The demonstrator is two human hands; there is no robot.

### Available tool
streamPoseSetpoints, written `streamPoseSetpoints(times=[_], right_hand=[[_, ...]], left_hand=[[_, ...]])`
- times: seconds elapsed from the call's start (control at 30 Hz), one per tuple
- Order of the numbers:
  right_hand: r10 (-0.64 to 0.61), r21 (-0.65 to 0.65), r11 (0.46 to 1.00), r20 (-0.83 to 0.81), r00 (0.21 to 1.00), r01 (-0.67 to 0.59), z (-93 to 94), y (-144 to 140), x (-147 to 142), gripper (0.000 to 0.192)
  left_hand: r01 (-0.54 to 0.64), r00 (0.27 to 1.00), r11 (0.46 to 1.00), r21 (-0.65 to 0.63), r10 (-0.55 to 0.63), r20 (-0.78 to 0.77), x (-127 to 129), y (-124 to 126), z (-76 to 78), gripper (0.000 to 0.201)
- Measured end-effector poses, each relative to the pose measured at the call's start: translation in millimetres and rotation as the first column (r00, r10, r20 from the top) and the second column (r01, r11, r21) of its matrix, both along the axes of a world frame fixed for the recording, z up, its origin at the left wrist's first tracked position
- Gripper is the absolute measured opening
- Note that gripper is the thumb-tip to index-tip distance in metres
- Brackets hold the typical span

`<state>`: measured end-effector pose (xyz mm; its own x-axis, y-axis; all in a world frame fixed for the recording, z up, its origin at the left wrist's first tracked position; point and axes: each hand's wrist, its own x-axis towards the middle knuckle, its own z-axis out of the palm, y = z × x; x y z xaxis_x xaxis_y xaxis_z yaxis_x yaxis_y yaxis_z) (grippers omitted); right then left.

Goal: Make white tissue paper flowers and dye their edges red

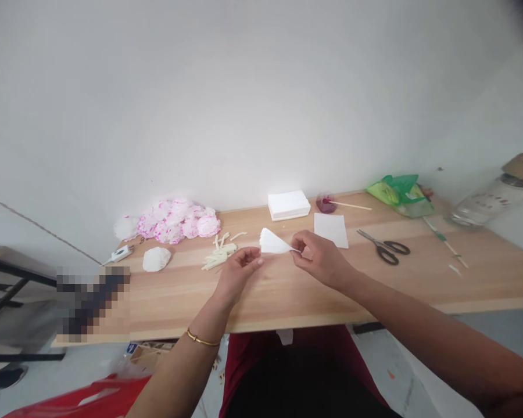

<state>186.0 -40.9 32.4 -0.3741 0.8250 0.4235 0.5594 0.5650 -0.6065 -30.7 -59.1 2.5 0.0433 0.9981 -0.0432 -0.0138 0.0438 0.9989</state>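
Note:
A white pleated paper fan is spread out above the table, its narrow end pointing right. My right hand pinches that narrow end between thumb and fingers. At the fan's wide end is my left hand, its fingers bent and thumb a little apart, with nothing visible between them; whether a fingertip touches the paper is hard to make out. Behind the fan stands a stack of white paper. One flat white square sheet lies just beyond my right hand. Pale strips are piled beside my left hand.
Pink-and-white ruffled paper flowers and a white paper ball lie at the left. A cup of dark red liquid holds a stick. Scissors, a green plastic bag and a glass bottle are at the right.

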Motion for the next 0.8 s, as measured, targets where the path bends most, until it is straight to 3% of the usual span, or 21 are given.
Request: streamPoseSetpoints(times=[0.17,0.27,0.43,0.63,0.8], right_hand=[[-0.021,-0.041,0.999,-0.206,0.978,0.012,6.1,6,-17,0.011],[-0.054,-0.103,0.994,-0.261,0.964,0.028,3.3,14,-23,0.009],[-0.068,-0.149,0.989,-0.307,0.949,0.023,-5.7,37,-26,0.009],[-0.064,-0.226,0.974,-0.332,0.941,-0.013,-35.5,57,-28,0.008],[-0.108,-0.281,0.959,-0.274,0.956,0.028,-49.6,65,-27,0.011]], left_hand=[[0.119,0.924,0.993,-0.001,-0.110,0.366,40,10,13.7,0.027],[0.108,0.872,0.994,-0.012,-0.089,0.482,53,24,18.5,0.023],[0.115,0.840,0.992,-0.043,-0.074,0.538,53,49,12.6,0.018],[0.070,0.801,0.991,-0.117,0.015,0.599,50,69,-8.8,0.014],[0.151,0.807,0.985,-0.081,-0.076,0.585,52,77,-21.8,0.029]])
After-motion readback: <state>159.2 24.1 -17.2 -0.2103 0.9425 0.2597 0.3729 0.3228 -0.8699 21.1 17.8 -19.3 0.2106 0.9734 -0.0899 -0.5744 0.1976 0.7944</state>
